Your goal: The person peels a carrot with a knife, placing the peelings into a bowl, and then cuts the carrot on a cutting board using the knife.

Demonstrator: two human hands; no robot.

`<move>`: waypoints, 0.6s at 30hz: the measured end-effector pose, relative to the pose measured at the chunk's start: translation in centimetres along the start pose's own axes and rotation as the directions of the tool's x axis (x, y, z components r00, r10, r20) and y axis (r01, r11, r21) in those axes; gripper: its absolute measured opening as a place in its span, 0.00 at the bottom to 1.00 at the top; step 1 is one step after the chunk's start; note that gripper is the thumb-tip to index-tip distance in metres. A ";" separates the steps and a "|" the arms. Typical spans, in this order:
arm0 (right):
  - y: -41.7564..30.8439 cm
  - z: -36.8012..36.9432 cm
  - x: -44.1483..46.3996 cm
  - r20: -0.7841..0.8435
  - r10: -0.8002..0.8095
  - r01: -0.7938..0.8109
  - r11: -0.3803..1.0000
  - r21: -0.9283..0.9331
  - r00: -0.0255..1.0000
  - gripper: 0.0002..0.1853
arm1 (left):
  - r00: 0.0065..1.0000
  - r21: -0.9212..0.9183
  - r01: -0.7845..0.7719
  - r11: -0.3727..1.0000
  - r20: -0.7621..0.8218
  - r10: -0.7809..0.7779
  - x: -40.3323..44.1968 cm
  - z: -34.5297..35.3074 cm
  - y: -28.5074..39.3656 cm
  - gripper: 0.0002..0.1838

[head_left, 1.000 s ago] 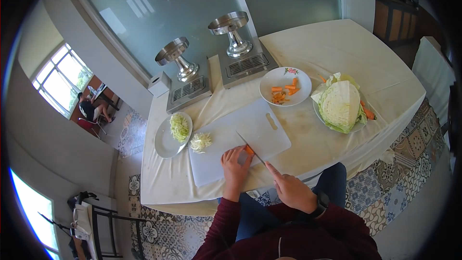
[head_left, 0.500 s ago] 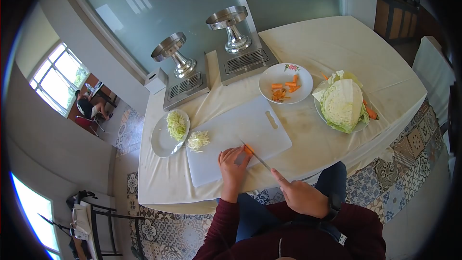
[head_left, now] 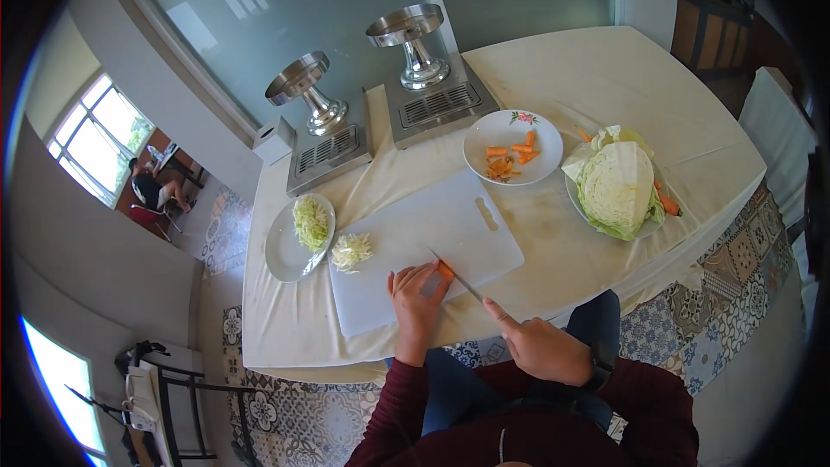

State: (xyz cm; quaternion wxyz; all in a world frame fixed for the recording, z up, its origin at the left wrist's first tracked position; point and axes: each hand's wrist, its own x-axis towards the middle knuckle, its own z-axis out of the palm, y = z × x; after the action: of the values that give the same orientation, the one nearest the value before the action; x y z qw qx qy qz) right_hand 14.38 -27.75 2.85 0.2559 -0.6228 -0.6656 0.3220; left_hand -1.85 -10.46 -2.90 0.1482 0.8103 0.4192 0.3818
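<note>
On the white cutting board (head_left: 406, 225), my left hand (head_left: 416, 293) has its fingers closed on a piece of carrot (head_left: 445, 270). My right hand (head_left: 545, 348) grips a kitchen knife (head_left: 462, 281), index finger along its spine, the blade against the carrot. A pile of shredded cabbage (head_left: 351, 252) lies at the board's left edge. Beyond the board, a flowered bowl (head_left: 539, 168) holds carrot pieces (head_left: 524, 149) and orange scraps. To the right, half a cabbage (head_left: 616, 186) rests on a plate with a whole carrot (head_left: 668, 204) beside it.
Left of the board, an oval plate (head_left: 278, 252) carries more shredded cabbage (head_left: 311, 223). Two metal stands (head_left: 327, 112) are at the back of the cloth-covered table (head_left: 683, 112), near a white box (head_left: 274, 140). A person (head_left: 149, 186) sits far left by a window.
The camera view has shifted slightly, so the left-side things appear a little further left. Both hands, knife and carrot keep nearly the same positions.
</note>
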 end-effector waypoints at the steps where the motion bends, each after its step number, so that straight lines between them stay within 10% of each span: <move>1: -0.1 -0.1 0.2 0.003 0.000 0.000 1.000 -0.003 1.000 0.39 | 1.000 0.000 0.001 1.000 -0.002 -0.001 0.0 0.1 -0.1 0.17; 18: -0.1 0.6 -0.1 -0.054 -0.061 0.056 0.995 -0.088 0.997 0.37 | 0.962 -0.207 -0.232 0.951 0.099 0.256 3.9 -1.5 0.7 0.15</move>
State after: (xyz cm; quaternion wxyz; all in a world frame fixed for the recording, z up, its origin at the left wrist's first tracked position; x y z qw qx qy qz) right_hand 13.89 -27.91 2.48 0.2569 -0.6224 -0.6893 0.2673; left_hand -1.16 -7.92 0.48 0.2037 0.8599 0.2666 0.3846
